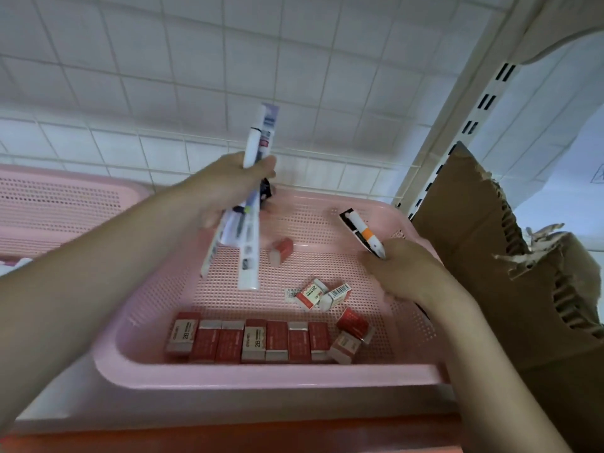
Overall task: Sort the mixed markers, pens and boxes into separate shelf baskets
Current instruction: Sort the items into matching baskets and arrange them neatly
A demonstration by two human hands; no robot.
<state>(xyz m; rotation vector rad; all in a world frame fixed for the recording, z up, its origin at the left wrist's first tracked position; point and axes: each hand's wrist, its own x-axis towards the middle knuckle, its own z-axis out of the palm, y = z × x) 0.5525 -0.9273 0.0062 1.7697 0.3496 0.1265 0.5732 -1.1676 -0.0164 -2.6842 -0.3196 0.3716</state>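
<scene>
Left hand (228, 188) gripped a bundle of packaged pens (248, 223) above the pink basket (261, 374); right hand (402, 273) pinched one white-and-orange marker (362, 235) over that basket's right side. A second pink basket (65, 204) stood just left of it, its contents hidden, and torn cardboard (490, 256) leaned at its right. Inside the pink basket, seven red boxes (248, 341) stood in a row along the near wall, with about five more loose ones (323, 294) nearby.
</scene>
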